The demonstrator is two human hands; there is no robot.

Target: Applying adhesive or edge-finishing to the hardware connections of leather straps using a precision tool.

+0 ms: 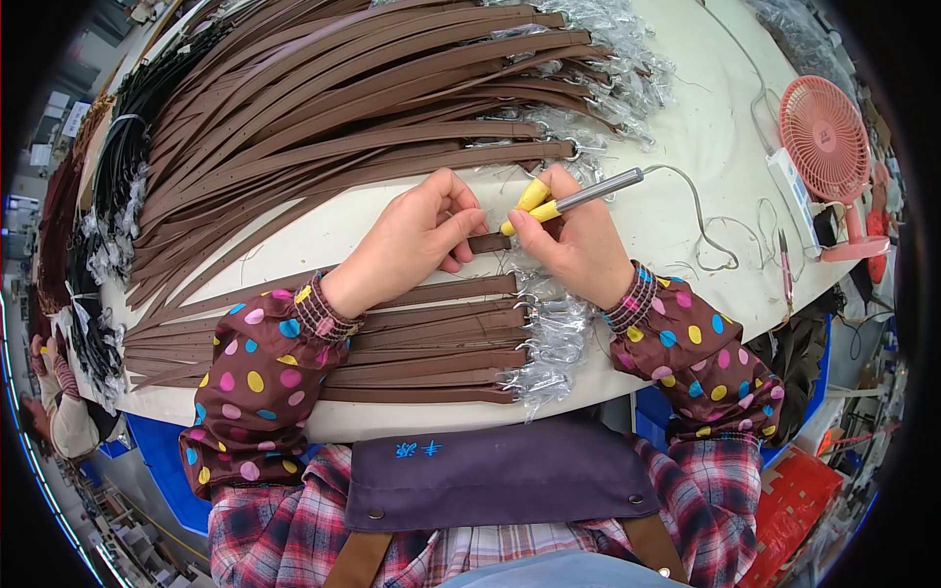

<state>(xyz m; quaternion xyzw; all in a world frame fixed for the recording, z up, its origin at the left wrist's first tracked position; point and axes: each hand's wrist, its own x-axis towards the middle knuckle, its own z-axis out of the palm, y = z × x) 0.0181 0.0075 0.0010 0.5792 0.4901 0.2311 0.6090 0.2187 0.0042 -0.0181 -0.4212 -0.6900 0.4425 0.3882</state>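
My left hand [417,235] is closed in a pinch on a brown strap [490,242], close to the strap's end. My right hand [578,240] grips a corded pen-shaped tool [600,187] with a grey metal barrel and a yellow front part. The tool's yellow tip is just above the strap end, beside my left fingertips; whether it touches cannot be seen. Yellow covering [532,194] wraps my right index finger. Below my hands lies a row of brown straps [441,338], their ends in clear plastic wrapping [554,338].
A large heap of brown straps [343,78] fills the table's far left, with black straps [132,127] beside it. At right stand a pink fan [825,137] and a white power strip [794,201]. The tool's cord [698,211] curls over the white table [711,118].
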